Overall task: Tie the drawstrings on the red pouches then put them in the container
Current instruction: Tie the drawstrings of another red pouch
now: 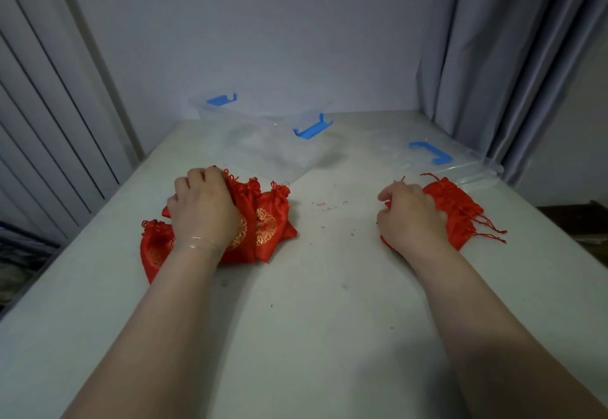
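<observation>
The left hand (pixel 204 208) lies curled over a cluster of red pouches (pixel 260 221), its grip closing on the top pouch near the gathered neck; the right hand (pixel 411 218) is curled over a second, flatter stack of pouches (pixel 454 208), fingers bent and pressing or pinching the fabric, though exactly which pouch it holds cannot be told. By the look of it, this is the sorting or picking-up step: the left cluster shows cinched, puckered necks and looks already tied, while the right stack has loose drawstrings (pixel 490 229) trailing free. The next move probably calls for separating 1 pouch from the right stack, finding its 2 cord ends and drawing them shut before knotting. The left pouches stand with their long axes running roughly from the person toward the far edge, necks pointing away; the right stack lies crosswise, with its cords fanning toward the right. Both groups rest on the pale worktop (pixel 329 303). Beyond them sits the clear container (pixel 273 152) with blue latches (pixel 312 127), and its lid (pixel 470 168) lies to the right.
</observation>
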### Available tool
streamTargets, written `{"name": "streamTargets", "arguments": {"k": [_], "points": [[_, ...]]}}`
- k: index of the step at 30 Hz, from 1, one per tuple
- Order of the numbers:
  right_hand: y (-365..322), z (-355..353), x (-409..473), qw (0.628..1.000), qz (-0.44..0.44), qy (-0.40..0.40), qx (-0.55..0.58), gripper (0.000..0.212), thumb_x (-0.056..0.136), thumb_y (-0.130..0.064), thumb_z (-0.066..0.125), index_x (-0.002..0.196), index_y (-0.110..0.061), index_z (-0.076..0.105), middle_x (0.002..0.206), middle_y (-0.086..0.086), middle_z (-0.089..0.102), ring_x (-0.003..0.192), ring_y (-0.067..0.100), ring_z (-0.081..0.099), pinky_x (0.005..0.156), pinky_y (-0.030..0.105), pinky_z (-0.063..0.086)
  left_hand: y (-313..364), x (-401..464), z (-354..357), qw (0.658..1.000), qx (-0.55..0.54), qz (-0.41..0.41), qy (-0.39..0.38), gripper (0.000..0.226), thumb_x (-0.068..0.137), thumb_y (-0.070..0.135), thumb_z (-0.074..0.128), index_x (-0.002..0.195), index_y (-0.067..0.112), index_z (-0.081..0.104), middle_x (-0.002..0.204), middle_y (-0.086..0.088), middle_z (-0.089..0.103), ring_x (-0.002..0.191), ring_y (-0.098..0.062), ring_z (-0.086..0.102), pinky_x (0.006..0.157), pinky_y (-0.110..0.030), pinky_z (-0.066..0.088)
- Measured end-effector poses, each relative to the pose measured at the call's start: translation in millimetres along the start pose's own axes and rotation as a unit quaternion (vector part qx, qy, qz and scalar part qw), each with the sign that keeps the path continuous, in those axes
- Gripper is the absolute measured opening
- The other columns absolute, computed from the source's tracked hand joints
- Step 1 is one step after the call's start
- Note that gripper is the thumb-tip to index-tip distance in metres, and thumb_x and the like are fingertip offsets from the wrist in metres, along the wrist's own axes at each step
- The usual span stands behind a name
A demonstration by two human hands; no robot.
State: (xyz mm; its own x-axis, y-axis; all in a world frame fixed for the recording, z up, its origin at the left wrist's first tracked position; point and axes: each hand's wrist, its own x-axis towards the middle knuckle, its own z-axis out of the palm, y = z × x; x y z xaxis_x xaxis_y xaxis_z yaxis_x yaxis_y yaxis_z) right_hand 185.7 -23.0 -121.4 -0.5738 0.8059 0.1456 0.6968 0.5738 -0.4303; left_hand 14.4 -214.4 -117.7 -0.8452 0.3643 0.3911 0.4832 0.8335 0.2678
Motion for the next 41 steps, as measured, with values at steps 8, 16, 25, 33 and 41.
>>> {"name": "streamTargets", "arguments": {"k": [8,16,25,33,41], "points": [[15.5,-2.3,10.9,0.99,0.055,-0.073,-0.109,0.044,0.091,-0.027,0.054,0.133,-0.019,0.044,0.138,0.009,0.039,0.127,0.032,0.036,0.099,0.043,0.035,39.9,-23.1,-3.6,0.953,-0.22,0.19,0.091,0.055,0.074,-0.011,0.042,0.119,0.017,0.056,0.119,0.001,0.06,0.115,-0.016,0.045,0.094,-0.02,0.028],[20.8,-0.3,17.6,0.999,-0.006,0.046,0.011,0.014,0.09,-0.018,0.055,0.098,-0.017,0.067,0.11,0.007,0.062,0.101,0.026,0.057,0.084,0.036,0.048,64.6,-43.2,5.0,0.881,-0.436,0.149,-0.107,0.025,0.092,0.011,0.049,0.111,0.027,0.056,0.095,0.015,0.069,0.088,0.0,0.062,0.076,-0.023,0.05],[-34.7,12.2,-27.6,0.878,-0.374,0.013,0.298,0.015,0.079,-0.008,0.069,0.093,-0.015,0.07,0.09,-0.002,0.062,0.089,0.006,0.058,0.083,0.018,0.045,77.1,-42.3,4.1,0.612,-0.668,-0.132,-0.402,0.071,0.087,0.069,0.023,0.104,0.013,0.064,0.092,-0.004,0.071,0.087,-0.015,0.067,0.078,-0.033,0.053],[-33.5,18.6,-20.7,0.88,-0.24,0.113,0.394,0.026,0.089,-0.026,0.054,0.114,-0.023,0.056,0.112,-0.008,0.061,0.108,0.006,0.055,0.091,0.017,0.04,71.1,-38.3,11.0,0.633,-0.672,-0.16,-0.349,0.026,0.099,0.017,0.044,0.108,0.003,0.063,0.1,-0.016,0.07,0.084,-0.025,0.069,0.079,-0.036,0.055],[-13.1,13.0,-4.6,0.955,-0.132,-0.036,0.262,0.032,0.098,-0.041,0.038,0.09,-0.015,0.056,0.076,-0.007,0.054,0.074,0.011,0.053,0.064,0.029,0.037,75.2,-40.7,9.7,0.689,-0.652,-0.122,-0.292,0.035,0.099,0.038,0.043,0.104,0.012,0.066,0.101,-0.01,0.072,0.097,-0.022,0.068,0.087,-0.037,0.053]]}}
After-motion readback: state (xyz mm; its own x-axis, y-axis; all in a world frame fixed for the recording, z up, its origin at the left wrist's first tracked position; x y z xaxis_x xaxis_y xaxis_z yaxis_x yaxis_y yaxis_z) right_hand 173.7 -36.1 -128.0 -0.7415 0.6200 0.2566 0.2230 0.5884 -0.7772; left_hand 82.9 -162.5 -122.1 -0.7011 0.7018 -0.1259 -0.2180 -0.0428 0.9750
